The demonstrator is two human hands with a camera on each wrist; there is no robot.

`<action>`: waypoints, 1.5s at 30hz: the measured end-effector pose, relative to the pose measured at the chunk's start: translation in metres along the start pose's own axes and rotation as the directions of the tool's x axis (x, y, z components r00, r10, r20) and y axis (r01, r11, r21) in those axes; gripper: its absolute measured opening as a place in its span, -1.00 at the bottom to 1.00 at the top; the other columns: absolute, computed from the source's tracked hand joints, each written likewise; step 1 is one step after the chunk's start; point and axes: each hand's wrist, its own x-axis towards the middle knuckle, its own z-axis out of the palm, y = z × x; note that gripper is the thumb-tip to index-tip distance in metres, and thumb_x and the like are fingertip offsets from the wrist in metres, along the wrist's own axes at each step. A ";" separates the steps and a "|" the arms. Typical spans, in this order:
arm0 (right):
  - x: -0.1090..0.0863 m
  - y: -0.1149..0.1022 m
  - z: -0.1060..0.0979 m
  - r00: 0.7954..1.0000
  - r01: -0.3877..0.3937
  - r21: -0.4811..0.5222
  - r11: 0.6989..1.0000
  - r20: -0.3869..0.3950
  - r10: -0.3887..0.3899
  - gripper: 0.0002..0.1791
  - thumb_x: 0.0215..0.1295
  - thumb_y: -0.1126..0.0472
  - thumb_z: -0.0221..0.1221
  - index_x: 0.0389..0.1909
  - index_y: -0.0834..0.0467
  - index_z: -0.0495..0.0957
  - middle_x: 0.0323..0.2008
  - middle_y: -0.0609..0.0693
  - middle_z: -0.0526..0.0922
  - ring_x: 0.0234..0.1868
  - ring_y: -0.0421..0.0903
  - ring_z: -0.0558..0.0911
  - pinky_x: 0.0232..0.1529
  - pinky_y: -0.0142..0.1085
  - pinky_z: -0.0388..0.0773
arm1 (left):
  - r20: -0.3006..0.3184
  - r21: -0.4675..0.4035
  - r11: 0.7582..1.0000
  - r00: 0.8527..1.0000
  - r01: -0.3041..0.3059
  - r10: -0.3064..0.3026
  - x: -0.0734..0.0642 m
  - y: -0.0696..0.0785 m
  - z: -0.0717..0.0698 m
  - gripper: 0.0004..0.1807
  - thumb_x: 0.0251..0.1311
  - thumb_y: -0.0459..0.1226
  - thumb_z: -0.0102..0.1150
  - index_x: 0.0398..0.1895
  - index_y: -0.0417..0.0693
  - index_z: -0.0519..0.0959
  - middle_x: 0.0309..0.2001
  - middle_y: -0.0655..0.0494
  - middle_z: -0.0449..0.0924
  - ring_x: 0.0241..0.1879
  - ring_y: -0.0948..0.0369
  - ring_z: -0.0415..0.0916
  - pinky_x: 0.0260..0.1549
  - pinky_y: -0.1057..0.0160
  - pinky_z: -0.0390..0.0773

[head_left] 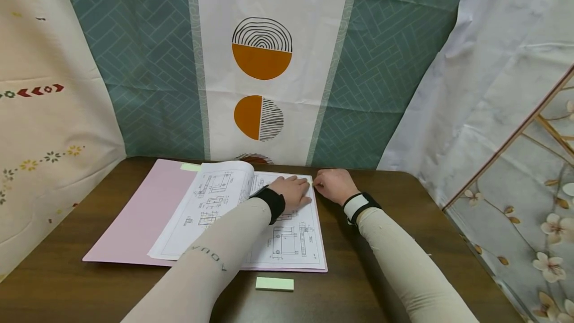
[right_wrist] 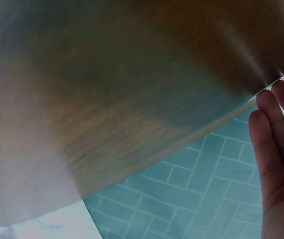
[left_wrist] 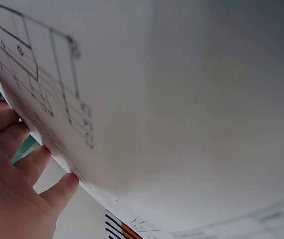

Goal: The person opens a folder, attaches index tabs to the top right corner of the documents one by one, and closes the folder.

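A pink folder (head_left: 130, 218) lies spread on the table, holding white sheets printed with technical drawings. One turned sheet (head_left: 211, 198) curls over to the left. My left hand (head_left: 291, 192) rests on the right-hand sheet (head_left: 287, 248) with its fingers spread; in the left wrist view the left hand (left_wrist: 17, 174) touches the printed paper (left_wrist: 57, 119). At that sheet's upper right edge, my right hand (head_left: 334, 185) pinches a small pale sticky note (head_left: 312, 184), mostly hidden by the fingertips. The right wrist view shows the right hand (right_wrist: 281, 144) low along the table surface.
A pad of light green sticky notes (head_left: 274, 284) lies in front of the folder. Another green sticky note (head_left: 190, 167) sticks out at the folder's top edge. Behind the brown table (head_left: 385, 188) hangs a patterned cloth (head_left: 157, 64).
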 end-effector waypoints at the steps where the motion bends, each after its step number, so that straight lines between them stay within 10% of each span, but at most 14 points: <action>1: 0.000 0.000 0.000 1.000 0.001 -0.002 1.000 0.001 -0.001 -0.88 0.38 0.25 0.50 -0.16 -0.03 0.92 -0.29 -0.15 0.79 -0.27 -0.13 0.79 -0.18 -0.13 0.74 | -0.003 -0.002 1.000 1.000 0.011 -0.011 0.001 0.000 0.001 -0.29 0.72 0.19 -0.09 0.73 0.07 0.32 0.68 0.15 0.30 0.67 0.02 0.20 0.56 -0.17 0.26; 14: -0.001 -0.003 0.000 0.999 -0.003 0.000 1.000 0.034 0.003 -0.87 0.40 0.26 0.48 -0.14 -0.02 0.92 -0.28 -0.12 0.79 -0.27 -0.11 0.78 -0.20 -0.12 0.74 | -0.010 0.001 0.994 0.994 0.109 -0.109 -0.013 0.009 -0.008 -0.33 0.74 0.15 -0.09 0.70 0.03 0.36 0.68 0.11 0.31 0.66 0.01 0.22 0.53 -0.17 0.33; 27: 0.000 -0.002 -0.007 0.999 -0.012 0.009 1.000 0.045 0.011 -0.88 0.41 0.26 0.48 -0.14 -0.01 0.92 -0.28 -0.13 0.79 -0.26 -0.12 0.78 -0.19 -0.13 0.73 | -0.025 0.103 0.992 0.997 -0.071 0.074 -0.030 0.006 -0.014 -0.33 0.78 0.12 -0.17 0.74 0.02 0.29 0.70 0.10 0.26 0.67 0.04 0.20 0.52 -0.13 0.34; 45: -0.002 -0.003 -0.004 0.999 -0.032 -0.002 0.999 0.040 0.032 -0.85 0.44 0.25 0.46 -0.06 0.02 0.91 -0.23 -0.11 0.80 -0.23 -0.10 0.80 -0.19 -0.14 0.75 | -0.005 0.081 0.984 0.987 0.158 -0.158 -0.027 0.008 -0.021 -0.28 0.70 0.23 -0.07 0.66 0.03 0.42 0.62 0.13 0.40 0.58 0.01 0.35 0.44 -0.13 0.44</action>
